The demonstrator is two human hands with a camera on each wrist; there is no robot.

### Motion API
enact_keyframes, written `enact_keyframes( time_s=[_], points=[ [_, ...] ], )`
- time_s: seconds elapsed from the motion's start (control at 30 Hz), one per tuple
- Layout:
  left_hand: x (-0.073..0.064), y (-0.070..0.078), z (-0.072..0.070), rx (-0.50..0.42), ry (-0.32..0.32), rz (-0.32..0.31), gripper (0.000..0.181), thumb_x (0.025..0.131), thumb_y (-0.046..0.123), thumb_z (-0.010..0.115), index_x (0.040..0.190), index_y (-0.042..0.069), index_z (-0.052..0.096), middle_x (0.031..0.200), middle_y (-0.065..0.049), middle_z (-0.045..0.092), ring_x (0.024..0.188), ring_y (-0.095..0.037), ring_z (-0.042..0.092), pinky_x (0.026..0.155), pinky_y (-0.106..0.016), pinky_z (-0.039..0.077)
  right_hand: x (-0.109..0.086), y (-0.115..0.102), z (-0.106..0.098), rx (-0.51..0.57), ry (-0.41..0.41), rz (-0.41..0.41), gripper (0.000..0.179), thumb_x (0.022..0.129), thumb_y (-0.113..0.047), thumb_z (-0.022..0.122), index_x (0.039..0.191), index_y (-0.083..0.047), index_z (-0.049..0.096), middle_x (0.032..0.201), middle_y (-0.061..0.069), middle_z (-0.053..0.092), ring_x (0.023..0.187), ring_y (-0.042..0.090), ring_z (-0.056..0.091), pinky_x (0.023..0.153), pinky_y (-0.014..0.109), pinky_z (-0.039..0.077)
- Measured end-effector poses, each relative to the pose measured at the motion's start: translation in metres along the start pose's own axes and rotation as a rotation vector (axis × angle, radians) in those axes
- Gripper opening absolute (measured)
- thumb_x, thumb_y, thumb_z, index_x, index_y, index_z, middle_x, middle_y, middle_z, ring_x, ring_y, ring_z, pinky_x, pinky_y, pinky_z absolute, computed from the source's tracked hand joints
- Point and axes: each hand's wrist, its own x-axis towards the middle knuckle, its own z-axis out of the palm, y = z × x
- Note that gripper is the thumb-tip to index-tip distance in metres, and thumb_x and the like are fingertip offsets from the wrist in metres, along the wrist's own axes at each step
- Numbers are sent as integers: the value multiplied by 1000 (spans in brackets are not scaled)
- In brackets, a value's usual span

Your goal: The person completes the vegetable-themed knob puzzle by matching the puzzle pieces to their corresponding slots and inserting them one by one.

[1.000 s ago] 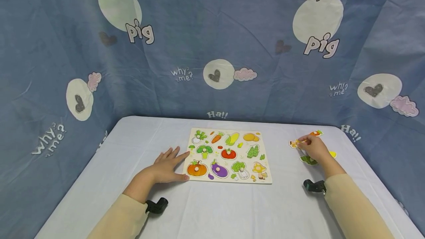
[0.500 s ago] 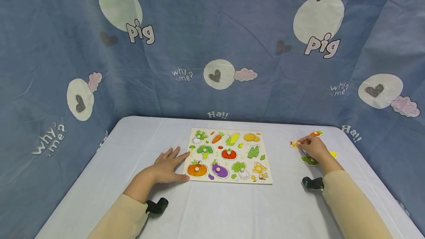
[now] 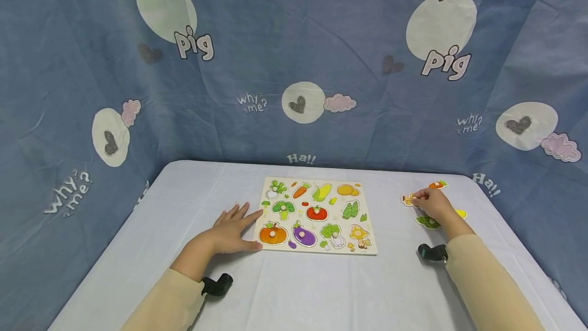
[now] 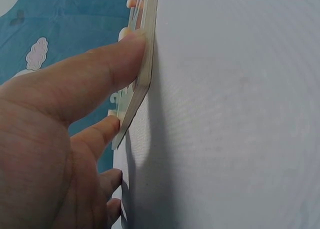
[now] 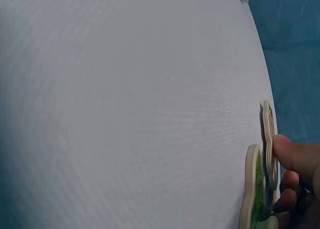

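Pinching goes on with hardly any shift over the last second: a small yellow-brown piece [image 3: 407, 199] is kept clamped between the thumb and fingers of the right hand [image 3: 436, 206], only a slight move of that wrist being seen. By judgement, this means that a grip is made among the loose pieces. The held piece is found well apart from the puzzle board [image 3: 335, 209], off its 3 o'clock side; whether it is lifted clear of the counter [image 3: 321, 295] cannot be told from the oblique wrist view. Around the right hand, a carrot piece [image 3: 437, 185] is seen at 12 o'clock, a yellow piece [image 3: 461, 213] past 3 and a green piece [image 3: 427, 222] at 7. At the board's 9 o'clock side, the left hand's [image 3: 229, 231] fingers are spread apart, thumb and index finger touching the edge, as before. In the board, knobbed pieces are seated: pumpkin [image 3: 272, 235] at 8, eggplant [image 3: 303, 235] at 7, cabbage [image 3: 332, 233] at 5, broccoli [image 3: 283, 210] at 9, tomato [image 3: 316, 213] centrally. No knob is shown at the carrot recess [image 3: 301, 191], corn recess [image 3: 322, 192] or mushroom recess [image 3: 359, 235], so these are judged unfilled.
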Motion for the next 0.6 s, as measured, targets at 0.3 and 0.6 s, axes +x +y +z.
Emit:
enact_keyframes(
  time_s=[0.3, 0.6],
  points=[
    [1, 0, 0, 9, -16, -3, 99, 78, 66, 71, 159, 23, 32, 166, -20, 12, 151, -45, 2, 119, -62, 1, -7, -4, -4, 15, -13, -23, 29, 101, -21, 62, 115, 3, 60, 95, 11, 54, 88, 25, 49, 69, 32, 43],
    [-10, 12, -12, -3, -23, 12, 95, 81, 61, 72, 157, 19, 35, 164, -23, 15, 150, -48, 6, 119, -64, 5, -24, -18, -5, 13, -64, -140, 29, 100, -21, 63, 115, 4, 60, 91, 8, 52, 84, 23, 49, 68, 33, 43]
  ],
)
